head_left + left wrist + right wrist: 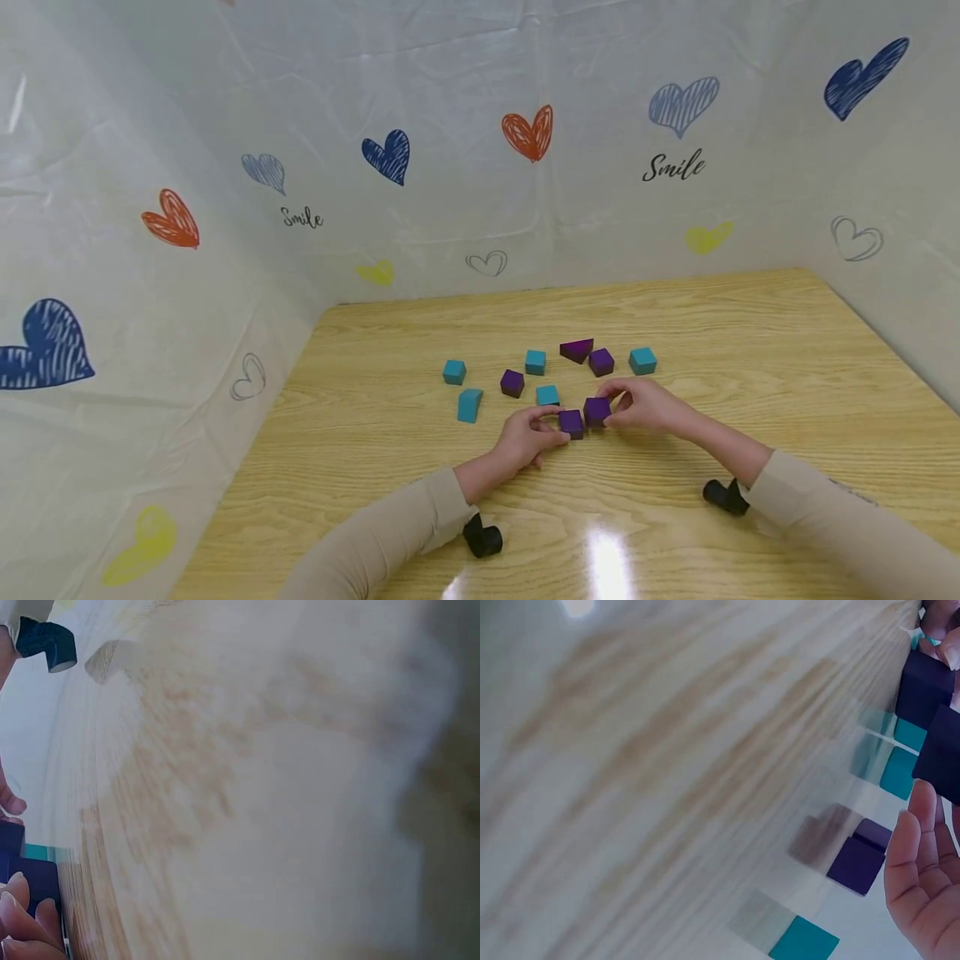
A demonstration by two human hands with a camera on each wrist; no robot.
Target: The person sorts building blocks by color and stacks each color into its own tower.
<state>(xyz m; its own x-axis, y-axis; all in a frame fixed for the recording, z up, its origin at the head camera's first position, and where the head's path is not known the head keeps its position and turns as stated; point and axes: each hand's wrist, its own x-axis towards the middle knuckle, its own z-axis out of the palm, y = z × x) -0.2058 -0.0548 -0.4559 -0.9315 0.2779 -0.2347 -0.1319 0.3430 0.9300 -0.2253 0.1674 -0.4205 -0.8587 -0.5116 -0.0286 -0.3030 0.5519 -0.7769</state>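
Observation:
Two purple cubes sit side by side on the wooden table [675,317]. My left hand [553,430] pinches the nearer purple cube [572,423] from the left. My right hand [612,409] grips the other purple cube [597,410] from the right. The two cubes touch or nearly touch. In the left wrist view my fingertips [22,922] lie against a dark purple cube [36,879] at the lower left edge. The right wrist view shows my right palm [924,892] below a dark purple cube [939,754] at the right edge.
Loose blocks lie in an arc beyond my hands: teal cubes [453,372], [470,405], [535,362], [547,395], [642,360], purple cubes [512,382], [601,362] and a purple wedge [576,349]. White sheets printed with hearts [390,156] wall the table on three sides.

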